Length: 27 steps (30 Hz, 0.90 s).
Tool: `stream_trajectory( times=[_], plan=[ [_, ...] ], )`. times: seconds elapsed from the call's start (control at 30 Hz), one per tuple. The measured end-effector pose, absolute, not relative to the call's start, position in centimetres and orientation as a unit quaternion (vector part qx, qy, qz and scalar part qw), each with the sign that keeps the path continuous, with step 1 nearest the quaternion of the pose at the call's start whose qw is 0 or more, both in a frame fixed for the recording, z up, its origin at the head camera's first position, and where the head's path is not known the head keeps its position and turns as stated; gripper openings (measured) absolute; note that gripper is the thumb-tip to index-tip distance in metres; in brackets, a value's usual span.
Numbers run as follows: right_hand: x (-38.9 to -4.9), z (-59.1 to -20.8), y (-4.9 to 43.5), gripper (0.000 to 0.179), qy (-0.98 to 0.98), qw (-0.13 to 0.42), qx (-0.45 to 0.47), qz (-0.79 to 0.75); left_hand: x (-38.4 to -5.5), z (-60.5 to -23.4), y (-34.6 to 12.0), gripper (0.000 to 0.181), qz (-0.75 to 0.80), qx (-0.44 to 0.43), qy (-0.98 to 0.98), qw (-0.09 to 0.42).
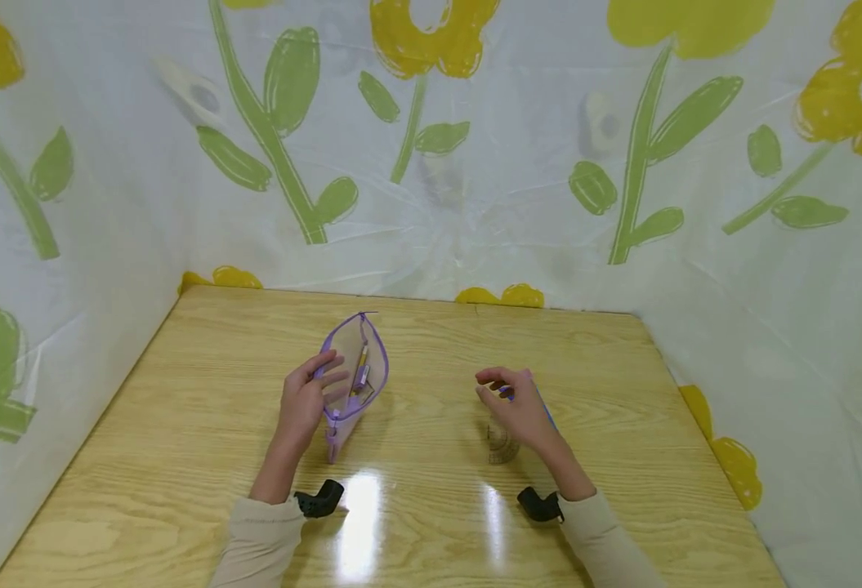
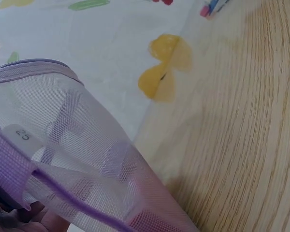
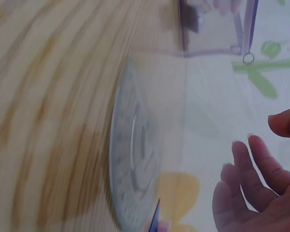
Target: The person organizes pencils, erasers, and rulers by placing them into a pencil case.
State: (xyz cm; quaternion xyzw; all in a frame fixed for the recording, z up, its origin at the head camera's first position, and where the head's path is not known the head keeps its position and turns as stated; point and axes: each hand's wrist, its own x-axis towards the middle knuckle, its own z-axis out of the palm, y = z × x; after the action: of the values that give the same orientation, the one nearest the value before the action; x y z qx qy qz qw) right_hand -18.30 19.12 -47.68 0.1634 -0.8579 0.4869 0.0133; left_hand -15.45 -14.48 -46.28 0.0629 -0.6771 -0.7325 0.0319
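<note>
Left hand (image 1: pixel 301 406) grips purple-edged pouch (image 1: pixel 376 367); right hand (image 1: pixel 522 412) empty, fingers relaxed, near protractor (image 1: pixel 504 451).

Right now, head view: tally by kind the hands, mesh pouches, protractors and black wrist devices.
Hands: 2 (left hand, right hand)
Mesh pouch: 1
Protractor: 1
Black wrist devices: 2 (left device, right device)
Total: 6

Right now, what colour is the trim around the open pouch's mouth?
The trim is purple; it shows best in the head view.
</note>
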Motion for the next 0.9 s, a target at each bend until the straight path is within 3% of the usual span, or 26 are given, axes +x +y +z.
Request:
stream_trajectory(
  times=[0.3, 0.73, 0.9],
  plan=[
    [-18.7, -48.4, 21.2, 0.036, -0.865, 0.037, 0.094, 0.491, -15.4, -46.6, -14.5, 0.048, -0.731, 0.067, -0.678, 0.032],
    [-20.0, -49.3, 23.8, 0.047, -0.885, 0.082, 0.065, 0.453, -15.8, -46.5, -14.7, 0.048, -0.734, 0.059, -0.676, 0.029],
    [-20.5, -49.1, 25.0, 0.055, -0.896, 0.07, 0.047, 0.435, -16.0, -46.4, -14.7, 0.048, -0.733, 0.06, -0.677, 0.03]
  ],
)
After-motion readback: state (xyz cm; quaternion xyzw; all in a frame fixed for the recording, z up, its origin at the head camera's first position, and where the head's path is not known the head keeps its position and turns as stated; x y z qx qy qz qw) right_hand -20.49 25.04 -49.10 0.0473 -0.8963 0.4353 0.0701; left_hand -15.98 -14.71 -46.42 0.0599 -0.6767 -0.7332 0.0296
